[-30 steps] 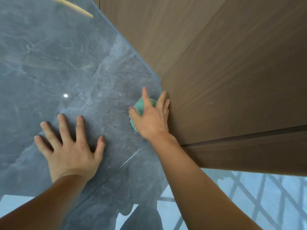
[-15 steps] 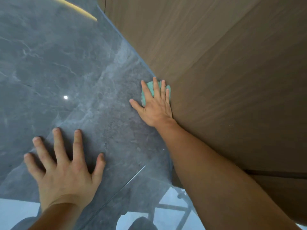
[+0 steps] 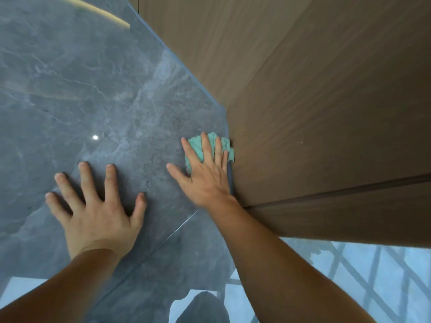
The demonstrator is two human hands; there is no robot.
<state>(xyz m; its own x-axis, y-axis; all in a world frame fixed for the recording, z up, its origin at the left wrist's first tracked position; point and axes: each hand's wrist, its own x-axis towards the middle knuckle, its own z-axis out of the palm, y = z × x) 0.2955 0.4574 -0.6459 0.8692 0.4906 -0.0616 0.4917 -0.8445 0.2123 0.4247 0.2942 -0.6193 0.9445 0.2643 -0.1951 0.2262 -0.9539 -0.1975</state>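
A glossy grey marble surface (image 3: 98,85) fills the left of the view. On it lies a crumpled teal cloth (image 3: 195,150), tight against the edge of a brown wooden panel. My right hand (image 3: 205,173) presses flat on the cloth with straight fingers, covering most of it. My left hand (image 3: 95,206) rests flat on the marble to the left, fingers spread wide, holding nothing.
The brown wooden panel (image 3: 314,113) fills the right side, with a dark horizontal seam (image 3: 338,191) across it. A thin joint line (image 3: 163,238) crosses the marble below my hands. Reflections of a window grid (image 3: 349,276) show at the bottom.
My right hand slid the cloth up along the panel edge, then back down. My left hand stayed flat on the marble.
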